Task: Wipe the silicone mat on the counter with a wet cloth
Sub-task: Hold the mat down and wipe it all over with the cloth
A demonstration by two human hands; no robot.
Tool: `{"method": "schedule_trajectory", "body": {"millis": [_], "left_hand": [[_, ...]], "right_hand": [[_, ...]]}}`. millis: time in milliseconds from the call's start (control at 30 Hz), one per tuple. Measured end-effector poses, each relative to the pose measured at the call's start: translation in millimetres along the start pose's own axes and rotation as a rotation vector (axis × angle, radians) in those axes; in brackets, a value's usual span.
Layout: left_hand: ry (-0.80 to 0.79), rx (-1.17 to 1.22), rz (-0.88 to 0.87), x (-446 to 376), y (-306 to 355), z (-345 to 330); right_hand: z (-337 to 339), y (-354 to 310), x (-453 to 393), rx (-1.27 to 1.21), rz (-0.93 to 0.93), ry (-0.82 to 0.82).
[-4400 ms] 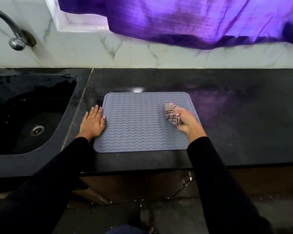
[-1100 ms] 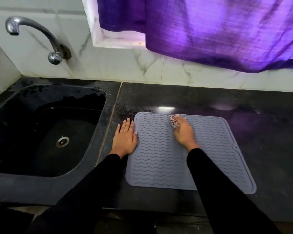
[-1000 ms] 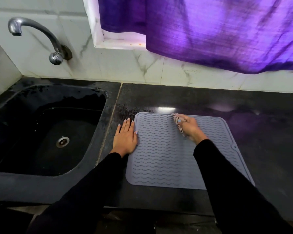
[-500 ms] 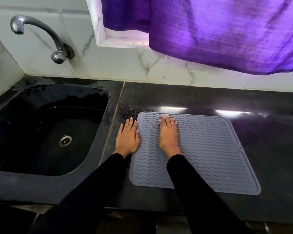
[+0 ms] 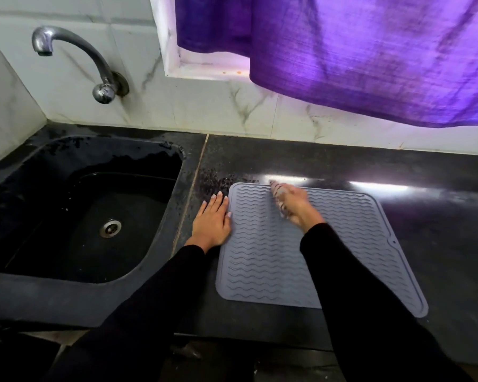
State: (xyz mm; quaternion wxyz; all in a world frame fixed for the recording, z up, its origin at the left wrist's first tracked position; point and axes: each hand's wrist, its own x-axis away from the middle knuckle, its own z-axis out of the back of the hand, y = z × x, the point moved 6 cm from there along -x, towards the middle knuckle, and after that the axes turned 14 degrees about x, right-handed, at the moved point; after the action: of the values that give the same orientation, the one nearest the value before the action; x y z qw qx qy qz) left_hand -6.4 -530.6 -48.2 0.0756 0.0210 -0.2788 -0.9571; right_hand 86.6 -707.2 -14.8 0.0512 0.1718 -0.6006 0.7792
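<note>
Two hands: left hand (image 5: 212,222) flat beside mat (image 5: 351,244), right hand (image 5: 294,205) clutching cloth (image 5: 277,192) atop it

Person, two arms in view.
Left sleeve (image 5: 155,293): black, long, plain fabric, close-fitting, ends at wrist; no print or marking visible.
Right sleeve (image 5: 351,285): black, long, same plain fabric, ends at wrist; faint creases along forearm.
Left hand (image 5: 211,223): bare, no glove, no ring or watch visible; nails pale, light polish, moderately long.
Right hand (image 5: 294,204): bare, no glove; motion-blurred, nails and finer detail not discernible.
</note>
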Motion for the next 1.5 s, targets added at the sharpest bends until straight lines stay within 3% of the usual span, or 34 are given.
{"method": "schedule_trajectory", "body": {"millis": [67,100,200,333,433,533,733,833,900,967,1033,1133,1233,1367,1500], "left_hand": [[-0.038,0.004,-0.028,0.5,-3.1,1.5],[-0.038,0.008,-0.047,1.5,-4.3,1.9],[-0.001,0.003,-0.088,5.1,-6.6,0.9],[0.036,-0.014,-0.096,6.4,-5.9,-0.7],[0.058,-0.008,-0.100,5.7,-6.1,-0.2],[0.069,-0.020,-0.099,6.4,-4.8,-0.2],[0.086,-0.002,-0.106,6.7,-3.8,1.8],[0.090,0.028,-0.105,6.9,-3.9,3.8],[0.077,0.045,-0.105,7.3,-4.1,4.3],[0.070,0.056,-0.103,7.2,-4.0,5.0],[0.061,0.075,-0.097,6.7,-4.3,5.5],[0.056,0.074,-0.104,8.9,-4.8,5.2],[0.062,0.069,-0.108,9.0,-6.1,4.6],[0.075,0.062,-0.115,9.4,-6.5,2.9],[0.070,0.103,-0.138,12.9,-3.3,5.1]], "right_hand": [[12.8,0.3,-6.2,-0.283,-0.123,0.091],[12.4,-3.3,-3.9,-0.235,-0.108,0.130],[-22.3,-16.1,12.5,0.132,0.057,0.100],[-83.1,2.5,31.8,0.960,0.473,0.117],[-94.2,14.7,39.7,1.197,0.569,0.201],[-87.9,10.3,35.7,1.175,0.574,0.132],[-76.9,0.8,24.0,0.838,0.437,-0.044],[-64.7,-10.0,20.3,0.256,0.163,-0.095],[-51.9,-13.5,18.3,-0.026,-0.013,-0.019],[-46.8,-16.6,19.5,0.096,0.008,0.104],[-54.1,-18.6,33.6,0.363,0.162,0.198],[-80.2,-0.1,67.1,0.864,0.397,0.210],[-100.5,21.5,89.6,1.227,0.480,0.206],[-104.8,27.6,85.3,1.363,0.487,0.161],[-91.7,21.1,73.5,1.148,0.513,0.037]]}}
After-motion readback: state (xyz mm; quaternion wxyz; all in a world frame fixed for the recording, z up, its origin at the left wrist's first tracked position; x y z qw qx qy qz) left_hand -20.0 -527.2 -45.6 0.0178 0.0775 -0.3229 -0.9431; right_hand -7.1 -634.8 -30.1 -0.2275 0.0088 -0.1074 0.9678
